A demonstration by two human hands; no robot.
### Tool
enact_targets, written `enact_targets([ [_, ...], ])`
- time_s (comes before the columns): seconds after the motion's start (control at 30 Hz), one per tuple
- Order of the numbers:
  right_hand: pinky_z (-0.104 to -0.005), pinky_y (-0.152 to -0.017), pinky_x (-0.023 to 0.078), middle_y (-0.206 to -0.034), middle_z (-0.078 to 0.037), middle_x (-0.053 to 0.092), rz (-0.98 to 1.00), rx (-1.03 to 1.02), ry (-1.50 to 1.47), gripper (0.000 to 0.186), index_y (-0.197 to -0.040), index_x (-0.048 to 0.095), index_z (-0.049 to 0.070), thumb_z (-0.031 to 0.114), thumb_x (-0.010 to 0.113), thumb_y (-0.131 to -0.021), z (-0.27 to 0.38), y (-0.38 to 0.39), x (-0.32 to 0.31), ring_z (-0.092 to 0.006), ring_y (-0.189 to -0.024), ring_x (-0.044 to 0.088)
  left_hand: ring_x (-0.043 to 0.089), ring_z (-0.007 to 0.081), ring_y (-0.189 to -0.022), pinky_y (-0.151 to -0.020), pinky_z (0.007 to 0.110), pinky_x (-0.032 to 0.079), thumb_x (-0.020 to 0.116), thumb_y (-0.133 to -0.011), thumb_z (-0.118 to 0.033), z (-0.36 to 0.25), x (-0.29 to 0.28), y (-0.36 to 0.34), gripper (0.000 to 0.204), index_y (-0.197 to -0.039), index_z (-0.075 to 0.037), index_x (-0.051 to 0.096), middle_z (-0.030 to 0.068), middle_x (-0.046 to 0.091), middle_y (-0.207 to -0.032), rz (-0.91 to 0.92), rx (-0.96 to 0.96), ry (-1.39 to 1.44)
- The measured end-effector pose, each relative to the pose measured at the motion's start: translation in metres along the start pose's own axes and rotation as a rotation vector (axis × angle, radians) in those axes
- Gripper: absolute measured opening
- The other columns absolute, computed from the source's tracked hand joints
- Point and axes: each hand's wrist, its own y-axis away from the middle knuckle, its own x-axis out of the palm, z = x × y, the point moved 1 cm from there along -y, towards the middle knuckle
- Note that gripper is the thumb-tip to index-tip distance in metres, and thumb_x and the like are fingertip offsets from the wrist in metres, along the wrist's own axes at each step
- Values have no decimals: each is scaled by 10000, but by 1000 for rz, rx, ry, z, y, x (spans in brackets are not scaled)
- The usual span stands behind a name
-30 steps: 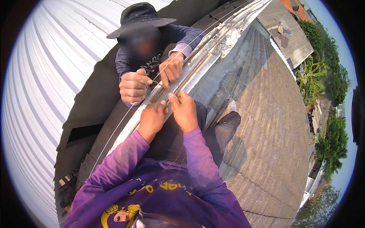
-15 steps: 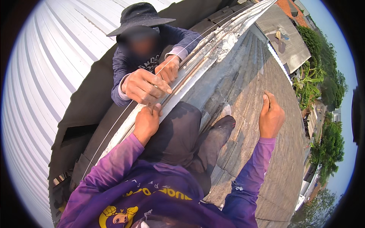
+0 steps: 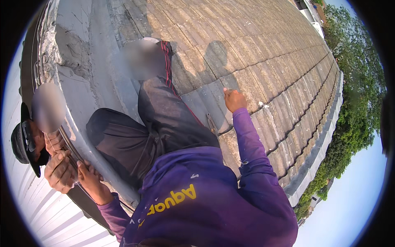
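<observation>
At the lower left, my left hand is closed around thin brownish rods that run along the edge of the grey ridge. A co-worker's hand is right beside it, fingers bent, and the co-worker's other hand rests by the rods a little farther up. My right hand is raised over the tiled roof, its fingers curled in a pinch; whatever is in them, if anything, is too small to make out. Pliers lie on the tiles between my leg and my right forearm.
Grey-brown roof tiles slope away to the right, ending at a pale edge with trees beyond. A cement-coated ridge runs on the left. Past it, the co-worker in a dark hat is near white corrugated roofing.
My view has swung to the right, so the co-worker and rods now appear at the far left. The pliers have come into sight. My left hand remains by the rods, my right still raised.
</observation>
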Motion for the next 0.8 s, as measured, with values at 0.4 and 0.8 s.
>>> enact_targets([
  [0.4, -524, -996, 580, -1293, -248, 699, 444, 338, 53, 731, -1332, 586, 13, 506, 847, -859, -85, 111, 224, -444, -1196, 696, 353, 25, -483, -425, 224, 297, 513, -1132, -463, -18, 17, 6, 413, -927, -119, 615, -89, 426, -639, 67, 18, -31],
  [0.8, -495, -909, 573, -1073, -310, 736, 187, -74, 49, 407, -989, 733, -99, 295, 756, -889, -25, 3, 63, -453, -1003, 742, 418, 49, -591, -546, 257, 330, 519, -1139, -413, 8, 22, 10, 430, -898, -72, 625, -58, 485, -658, -78, 156, -64],
])
